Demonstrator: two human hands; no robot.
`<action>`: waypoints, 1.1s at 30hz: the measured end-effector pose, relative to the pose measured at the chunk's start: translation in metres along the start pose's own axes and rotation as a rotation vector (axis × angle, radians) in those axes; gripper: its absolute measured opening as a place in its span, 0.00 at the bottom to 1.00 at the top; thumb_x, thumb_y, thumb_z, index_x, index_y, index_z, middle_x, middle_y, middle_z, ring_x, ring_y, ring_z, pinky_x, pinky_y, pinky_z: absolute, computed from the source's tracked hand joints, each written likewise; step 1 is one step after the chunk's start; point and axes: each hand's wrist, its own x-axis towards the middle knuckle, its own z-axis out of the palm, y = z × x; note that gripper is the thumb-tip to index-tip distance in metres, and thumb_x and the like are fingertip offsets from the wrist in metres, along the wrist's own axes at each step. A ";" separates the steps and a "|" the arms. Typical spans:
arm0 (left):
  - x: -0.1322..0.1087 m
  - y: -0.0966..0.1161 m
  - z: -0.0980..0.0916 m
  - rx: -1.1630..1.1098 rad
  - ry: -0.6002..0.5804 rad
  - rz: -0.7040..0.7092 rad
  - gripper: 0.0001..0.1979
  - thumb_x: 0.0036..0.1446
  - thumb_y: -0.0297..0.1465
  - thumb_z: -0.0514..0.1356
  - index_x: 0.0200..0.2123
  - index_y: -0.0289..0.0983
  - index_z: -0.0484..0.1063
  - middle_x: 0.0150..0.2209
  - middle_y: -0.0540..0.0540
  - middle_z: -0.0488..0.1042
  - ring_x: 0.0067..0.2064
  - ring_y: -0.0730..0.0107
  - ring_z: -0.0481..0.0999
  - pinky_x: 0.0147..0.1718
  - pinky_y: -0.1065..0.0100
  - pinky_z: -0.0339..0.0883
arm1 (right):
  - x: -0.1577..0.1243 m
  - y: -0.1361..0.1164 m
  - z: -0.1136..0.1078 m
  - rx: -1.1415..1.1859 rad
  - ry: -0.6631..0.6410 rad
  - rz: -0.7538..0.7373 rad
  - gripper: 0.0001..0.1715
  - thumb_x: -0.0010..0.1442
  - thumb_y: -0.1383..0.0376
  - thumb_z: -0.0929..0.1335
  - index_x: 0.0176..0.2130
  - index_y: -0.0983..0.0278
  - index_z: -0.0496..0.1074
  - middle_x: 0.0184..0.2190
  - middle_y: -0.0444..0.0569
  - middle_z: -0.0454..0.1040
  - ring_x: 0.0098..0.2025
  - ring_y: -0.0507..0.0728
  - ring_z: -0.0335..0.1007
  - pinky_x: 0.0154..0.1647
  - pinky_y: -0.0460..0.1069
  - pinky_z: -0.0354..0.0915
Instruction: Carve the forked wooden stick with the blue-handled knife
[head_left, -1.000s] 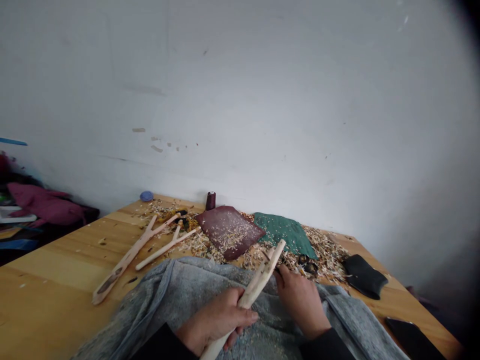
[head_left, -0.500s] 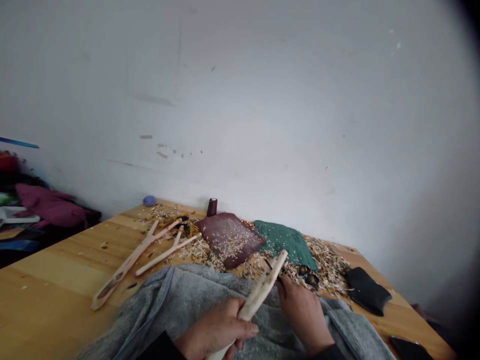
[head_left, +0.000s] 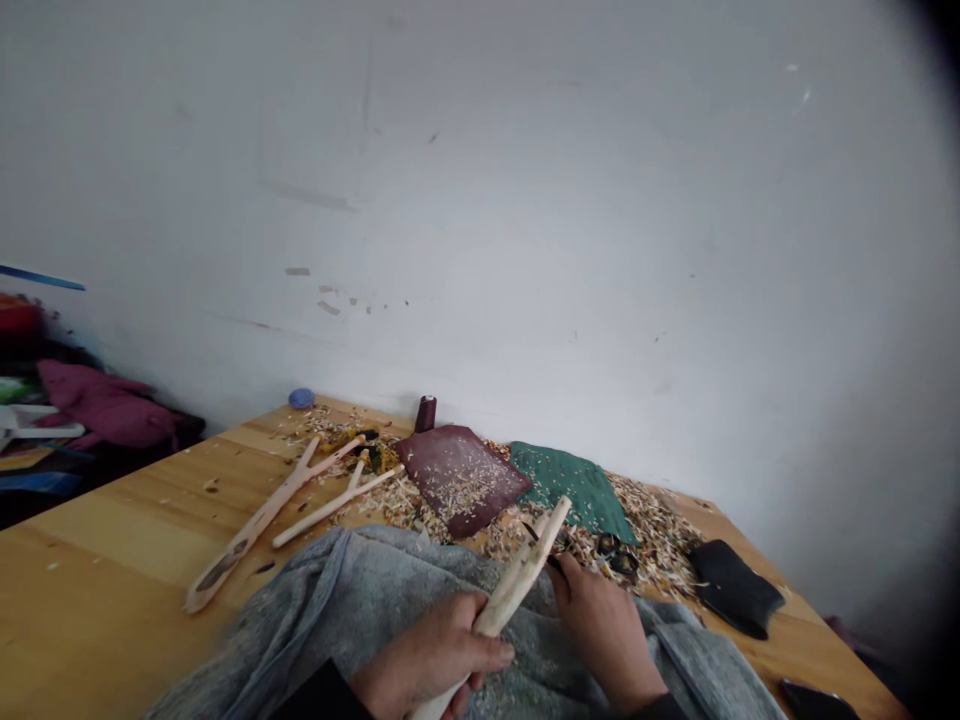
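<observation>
My left hand (head_left: 450, 645) is wrapped round a pale peeled stick (head_left: 510, 592), which slants up and away to the right over a grey cloth (head_left: 390, 580). Beside the stick's upper part, my right hand (head_left: 600, 620) is closed on the dark handle of a knife (head_left: 553, 563). The knife's small dark blade shows at the left of the stick, near a notch or side stub. Most of the handle is hidden in my fingers.
Two forked peeled sticks (head_left: 262, 520) lie on the wooden table (head_left: 97, 580) at left. Maroon (head_left: 461, 475) and green (head_left: 574, 490) sheets carry wood shavings (head_left: 660, 520). A thread spool (head_left: 425, 413) stands by the wall; a black piece (head_left: 735, 588) lies at right.
The stick's upper end and the knife have shifted slightly left. Both hands keep their hold. The whole view has moved a little.
</observation>
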 end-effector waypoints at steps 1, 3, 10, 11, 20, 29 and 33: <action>0.000 0.000 0.000 0.000 0.011 -0.007 0.15 0.51 0.40 0.63 0.38 0.41 0.64 0.19 0.59 0.64 0.13 0.79 0.58 0.11 0.75 0.50 | -0.002 -0.003 0.000 0.013 -0.014 -0.035 0.19 0.72 0.62 0.57 0.45 0.59 0.75 0.37 0.51 0.82 0.38 0.59 0.80 0.31 0.47 0.61; 0.002 -0.001 0.000 -0.003 0.033 -0.019 0.15 0.51 0.41 0.63 0.39 0.41 0.65 0.20 0.59 0.64 0.13 0.80 0.58 0.11 0.75 0.50 | -0.009 -0.013 0.000 0.066 -0.047 -0.154 0.16 0.71 0.64 0.59 0.44 0.59 0.76 0.39 0.50 0.83 0.39 0.58 0.80 0.33 0.46 0.61; 0.002 -0.003 -0.001 -0.005 0.040 0.018 0.15 0.53 0.40 0.62 0.40 0.41 0.65 0.21 0.59 0.65 0.13 0.80 0.59 0.11 0.75 0.51 | -0.013 -0.020 -0.002 0.081 -0.042 -0.203 0.15 0.71 0.63 0.60 0.43 0.57 0.76 0.36 0.45 0.83 0.38 0.57 0.81 0.33 0.45 0.60; 0.001 -0.002 -0.001 0.001 0.036 0.013 0.15 0.53 0.41 0.63 0.40 0.41 0.65 0.21 0.59 0.65 0.13 0.80 0.59 0.11 0.75 0.51 | -0.009 -0.014 -0.002 0.047 -0.025 -0.140 0.16 0.72 0.63 0.59 0.44 0.57 0.76 0.37 0.47 0.83 0.38 0.58 0.81 0.32 0.46 0.60; -0.003 0.007 -0.001 -0.008 0.032 -0.005 0.12 0.53 0.38 0.62 0.38 0.40 0.64 0.19 0.60 0.64 0.13 0.80 0.59 0.11 0.74 0.51 | -0.016 -0.027 0.004 0.109 -0.046 -0.277 0.13 0.70 0.65 0.61 0.43 0.57 0.75 0.37 0.45 0.82 0.38 0.57 0.80 0.33 0.46 0.60; -0.001 0.002 0.000 -0.042 -0.014 0.032 0.16 0.51 0.41 0.64 0.37 0.42 0.63 0.20 0.60 0.64 0.13 0.81 0.57 0.10 0.75 0.49 | -0.002 0.000 -0.002 -0.016 0.061 0.029 0.17 0.73 0.61 0.57 0.43 0.58 0.74 0.35 0.49 0.82 0.35 0.59 0.80 0.27 0.46 0.57; 0.002 0.001 -0.001 -0.030 0.029 0.018 0.15 0.52 0.42 0.62 0.39 0.41 0.63 0.20 0.60 0.65 0.13 0.80 0.57 0.11 0.74 0.48 | -0.010 -0.014 0.004 0.068 0.004 -0.184 0.15 0.71 0.64 0.60 0.40 0.58 0.75 0.35 0.46 0.82 0.36 0.57 0.80 0.31 0.46 0.60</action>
